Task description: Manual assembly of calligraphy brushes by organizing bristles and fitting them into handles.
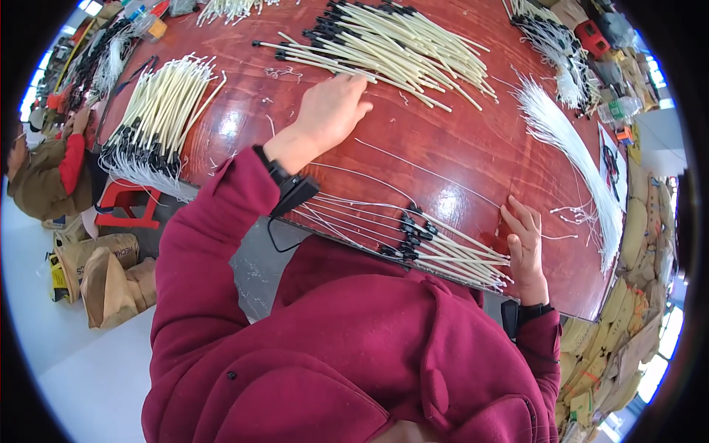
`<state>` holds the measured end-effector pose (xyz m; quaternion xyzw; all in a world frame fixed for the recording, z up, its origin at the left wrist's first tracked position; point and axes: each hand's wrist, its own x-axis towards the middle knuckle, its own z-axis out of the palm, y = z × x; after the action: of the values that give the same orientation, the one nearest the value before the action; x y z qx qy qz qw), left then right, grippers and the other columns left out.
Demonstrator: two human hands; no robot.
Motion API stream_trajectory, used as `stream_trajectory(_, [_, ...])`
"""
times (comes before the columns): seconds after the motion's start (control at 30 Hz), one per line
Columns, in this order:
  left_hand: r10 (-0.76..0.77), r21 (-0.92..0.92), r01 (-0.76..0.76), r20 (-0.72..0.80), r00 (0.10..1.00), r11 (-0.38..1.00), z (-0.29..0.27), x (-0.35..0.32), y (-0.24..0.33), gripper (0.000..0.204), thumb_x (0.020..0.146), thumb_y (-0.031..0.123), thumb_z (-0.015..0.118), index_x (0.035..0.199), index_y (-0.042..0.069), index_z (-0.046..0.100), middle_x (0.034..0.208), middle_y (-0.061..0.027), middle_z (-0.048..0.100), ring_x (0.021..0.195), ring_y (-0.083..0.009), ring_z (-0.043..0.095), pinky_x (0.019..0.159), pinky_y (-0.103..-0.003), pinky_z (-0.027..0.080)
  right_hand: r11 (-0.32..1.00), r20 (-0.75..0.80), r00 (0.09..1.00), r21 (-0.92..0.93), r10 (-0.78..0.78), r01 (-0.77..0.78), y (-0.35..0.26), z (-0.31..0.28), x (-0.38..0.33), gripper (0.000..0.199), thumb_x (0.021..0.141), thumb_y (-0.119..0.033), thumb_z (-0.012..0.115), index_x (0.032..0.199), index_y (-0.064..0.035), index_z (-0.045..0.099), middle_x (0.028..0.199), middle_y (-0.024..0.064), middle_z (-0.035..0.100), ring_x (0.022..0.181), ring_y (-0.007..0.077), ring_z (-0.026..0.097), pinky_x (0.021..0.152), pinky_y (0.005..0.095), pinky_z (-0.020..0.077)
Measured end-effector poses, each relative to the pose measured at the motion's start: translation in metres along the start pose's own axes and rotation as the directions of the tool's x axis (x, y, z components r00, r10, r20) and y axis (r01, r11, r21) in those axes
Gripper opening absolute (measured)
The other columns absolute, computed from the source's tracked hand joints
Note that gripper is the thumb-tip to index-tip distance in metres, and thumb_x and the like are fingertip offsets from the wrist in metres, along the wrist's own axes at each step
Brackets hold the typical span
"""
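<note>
My left hand [329, 112] reaches to the near edge of a pile of cream sticks with black ends [413, 55]. Its fingers bend down at the closest sticks, tips partly hidden, while the thumb stands apart; nothing shows in its grip. Close to the table's near edge, my right hand [524, 240] is closed on a thin white string [428, 175]. That string stretches left across the table, and a short end emerges right of the hand. Beside this hand lies a small bunch of finished-looking sticks [465, 260] with black fittings [417, 230] and white strings trailing left.
A dense bundle of stringed sticks [166, 111] sits at the table's left edge. Loose white strings [572, 162] fan along the right side of the red-brown table [244, 140]. Beyond the left edge are a red stool [127, 207], paper bags [111, 277] and another person [55, 173].
</note>
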<state>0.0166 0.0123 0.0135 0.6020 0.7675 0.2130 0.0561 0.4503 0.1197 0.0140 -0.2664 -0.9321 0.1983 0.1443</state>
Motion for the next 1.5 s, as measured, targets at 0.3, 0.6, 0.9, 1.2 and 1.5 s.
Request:
stream_trajectory(0.3, [0.438,0.405,-0.353,-0.136,0.889,0.843,0.015,0.050,-0.035,0.011,0.088,0.013,0.067,0.098,0.010,0.066,0.096,-0.0049,0.064,0.092,-0.0287,0.064,0.079,-0.040,0.052,0.999,-0.010,1.000,0.027,0.024,-0.024,-0.006,0.001,0.000,0.063,0.103,-0.050,0.044,0.125,0.0033,0.069,0.138,0.0184,0.061,0.119,0.0362,0.053,0.107,0.0461,0.0397])
stream_trajectory(0.6, [0.518,0.089,-0.512,-0.219,0.827,0.854,-0.016,0.013,-0.011,0.015,0.089,0.009,0.070,0.104,0.009,0.073,0.095,-0.0054,0.066,0.087,-0.0253,0.065,0.079,-0.034,0.049,0.998,-0.036,0.998,0.053,0.044,-0.043,-0.003,0.004,-0.002,0.061,0.103,-0.048,0.045,0.126,0.0022,0.069,0.138,0.0185,0.061,0.119,0.0359,0.053,0.107,0.0452,0.0391])
stream_trajectory(0.9, [0.240,-0.240,-0.253,-0.083,0.967,0.937,-0.015,-0.060,-0.044,0.017,0.092,0.008,0.071,0.107,0.002,0.074,0.093,-0.0081,0.065,0.082,-0.0256,0.067,0.070,-0.036,0.052,0.997,0.016,0.998,0.051,0.060,-0.061,-0.002,0.002,0.001,0.068,0.105,-0.054,0.039,0.129,0.0026,0.067,0.142,0.0173,0.058,0.125,0.0331,0.051,0.111,0.0431,0.0354])
stream_trajectory(1.2, [0.276,-0.225,-0.277,-0.039,0.961,0.934,-0.011,-0.062,-0.030,0.017,0.091,0.006,0.071,0.107,0.002,0.074,0.094,-0.0079,0.066,0.084,-0.0250,0.068,0.073,-0.035,0.053,0.996,-0.011,0.997,0.057,0.076,-0.075,-0.005,0.003,0.000,0.059,0.101,-0.047,0.049,0.127,0.0021,0.069,0.140,0.0173,0.060,0.122,0.0337,0.053,0.110,0.0431,0.0374])
stream_trajectory(1.5, [0.303,-0.207,-0.303,-0.035,0.952,0.930,-0.010,-0.061,-0.030,0.018,0.090,0.006,0.072,0.108,0.002,0.074,0.095,-0.0075,0.066,0.086,-0.0256,0.068,0.073,-0.035,0.054,0.995,-0.015,0.997,0.066,0.079,-0.078,-0.004,0.005,-0.001,0.056,0.100,-0.045,0.051,0.127,0.0016,0.069,0.139,0.0165,0.061,0.123,0.0328,0.052,0.110,0.0425,0.0378])
